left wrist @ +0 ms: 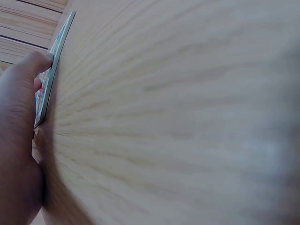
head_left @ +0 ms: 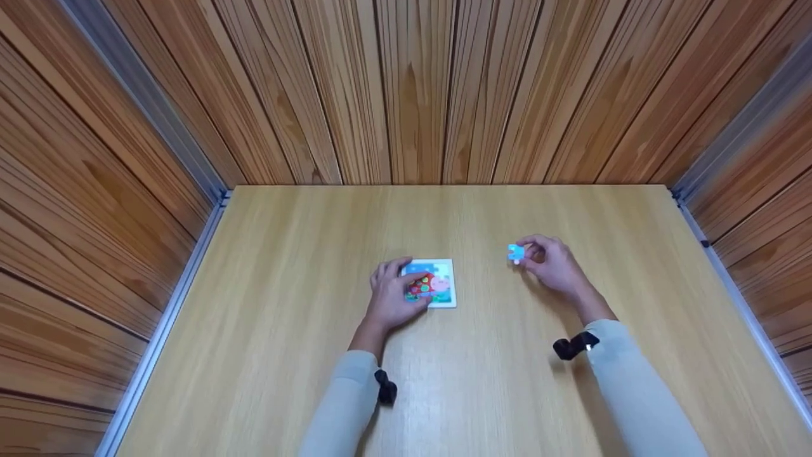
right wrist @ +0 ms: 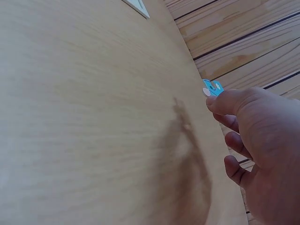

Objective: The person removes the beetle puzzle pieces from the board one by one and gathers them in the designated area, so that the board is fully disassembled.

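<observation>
A small square jigsaw puzzle (head_left: 444, 293) with a white frame and a cartoon pig in red lies flat on the table. My left hand (head_left: 394, 299) holds it at its left side, thumb by the near edge and other fingers on the picture and toward the far edge. In the left wrist view, the thumb (left wrist: 37, 63) lies over the frame's edge. Off to the right, my right hand (head_left: 555, 266) pinches a light-blue puzzle piece (head_left: 516, 252) between thumb and fingertips, raised above the table. The right wrist view shows this piece (right wrist: 213, 87) with a white part.
The wooden table (head_left: 317, 241) carries the puzzle. Wood-plank walls (head_left: 419, 95) stand behind and on both sides, with grey metal rails (head_left: 168, 317) along the table's side edges. Each wrist bears a small black device (head_left: 576, 345). A corner of the white frame (right wrist: 138, 7) shows in the right wrist view.
</observation>
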`<state>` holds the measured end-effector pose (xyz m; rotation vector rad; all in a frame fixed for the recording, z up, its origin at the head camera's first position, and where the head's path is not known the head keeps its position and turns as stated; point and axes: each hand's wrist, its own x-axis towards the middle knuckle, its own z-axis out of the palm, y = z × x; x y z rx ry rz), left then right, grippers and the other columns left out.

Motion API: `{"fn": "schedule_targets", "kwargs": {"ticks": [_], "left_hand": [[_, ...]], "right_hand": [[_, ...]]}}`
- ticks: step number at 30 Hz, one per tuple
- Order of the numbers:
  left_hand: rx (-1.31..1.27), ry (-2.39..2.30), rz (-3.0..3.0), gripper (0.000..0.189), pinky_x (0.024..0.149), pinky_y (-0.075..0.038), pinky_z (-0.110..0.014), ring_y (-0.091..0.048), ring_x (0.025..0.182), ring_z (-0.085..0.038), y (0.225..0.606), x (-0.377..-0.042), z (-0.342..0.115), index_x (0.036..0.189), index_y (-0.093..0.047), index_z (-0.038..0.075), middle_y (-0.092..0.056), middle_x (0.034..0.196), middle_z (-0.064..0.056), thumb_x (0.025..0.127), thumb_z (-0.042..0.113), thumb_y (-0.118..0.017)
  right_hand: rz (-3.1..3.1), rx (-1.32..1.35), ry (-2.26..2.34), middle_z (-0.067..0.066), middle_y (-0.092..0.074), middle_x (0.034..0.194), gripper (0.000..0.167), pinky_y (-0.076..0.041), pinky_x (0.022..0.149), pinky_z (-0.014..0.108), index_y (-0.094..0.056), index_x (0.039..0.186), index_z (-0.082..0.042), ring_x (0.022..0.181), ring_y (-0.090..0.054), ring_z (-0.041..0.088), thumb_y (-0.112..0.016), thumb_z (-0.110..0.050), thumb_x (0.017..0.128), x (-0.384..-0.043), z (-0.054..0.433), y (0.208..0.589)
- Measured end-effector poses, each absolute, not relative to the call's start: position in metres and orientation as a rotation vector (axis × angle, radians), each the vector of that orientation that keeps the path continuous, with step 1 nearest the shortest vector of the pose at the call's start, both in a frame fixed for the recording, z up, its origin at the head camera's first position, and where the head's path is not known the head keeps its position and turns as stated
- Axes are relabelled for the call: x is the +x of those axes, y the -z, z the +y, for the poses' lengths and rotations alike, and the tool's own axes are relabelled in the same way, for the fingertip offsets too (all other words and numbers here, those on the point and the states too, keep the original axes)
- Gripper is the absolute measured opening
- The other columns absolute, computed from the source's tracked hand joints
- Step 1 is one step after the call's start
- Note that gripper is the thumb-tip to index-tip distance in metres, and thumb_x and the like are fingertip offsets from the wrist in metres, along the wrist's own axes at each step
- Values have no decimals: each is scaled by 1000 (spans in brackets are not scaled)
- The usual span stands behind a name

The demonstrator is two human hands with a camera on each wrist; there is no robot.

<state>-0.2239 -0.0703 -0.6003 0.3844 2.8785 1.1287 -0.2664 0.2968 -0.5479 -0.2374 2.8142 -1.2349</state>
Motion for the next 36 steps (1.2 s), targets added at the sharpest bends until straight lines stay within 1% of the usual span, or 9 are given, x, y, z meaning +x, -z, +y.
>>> {"fn": "schedule_targets", "kwargs": {"ticks": [6, 13, 20, 25, 30, 36], "left_hand": [[382, -1124, 2885, 56, 137, -20, -69, -38, 157, -41, 599, -224, -70, 146, -77, 23, -49, 173, -14, 95, 46, -82], [365, -1109, 2884, 56, 137, -20, -69, -36, 158, -41, 599, -223, -70, 147, -77, 24, -47, 174, -13, 95, 45, -82], [408, -1147, 2896, 57, 134, -22, -71, -40, 154, -42, 602, -225, -70, 144, -79, 21, -51, 171, -16, 93, 45, -82], [397, -1150, 2889, 56, 135, -22, -70, -39, 156, -42, 602, -224, -70, 145, -78, 23, -50, 171, -15, 95, 46, -82], [383, -1145, 2886, 55, 135, -22, -70, -39, 157, -41, 601, -224, -70, 145, -78, 24, -50, 172, -14, 95, 46, -83], [371, -1148, 2877, 54, 136, -21, -70, -37, 159, -41, 600, -224, -70, 146, -78, 24, -48, 175, -13, 96, 45, -82]], "right_hand": [[2842, -245, 1227, 19, -73, 114, 35, -45, 89, 20, -71, 139, 0, 104, -60, 21, -76, -4, 105, -266, 311, 547], [2842, -228, 1209, 22, -73, 114, 34, -45, 86, 16, -71, 139, 1, 103, -62, 24, -75, -4, 106, -264, 322, 546], [2856, -274, 1225, 20, -75, 103, 33, -46, 81, 9, -73, 136, 4, 91, -64, 14, -75, 3, 103, -266, 328, 554], [2825, -246, 1194, 17, -75, 104, 33, -47, 81, 9, -72, 137, 3, 93, -64, 11, -75, 0, 105, -265, 329, 558], [2808, -226, 1151, 16, -73, 107, 34, -46, 80, 13, -71, 140, 2, 95, -60, 16, -72, -2, 106, -264, 330, 561], [2797, -207, 1123, 18, -71, 112, 36, -46, 80, 13, -69, 143, 2, 99, -60, 23, -70, -2, 107, -263, 329, 562]]}}
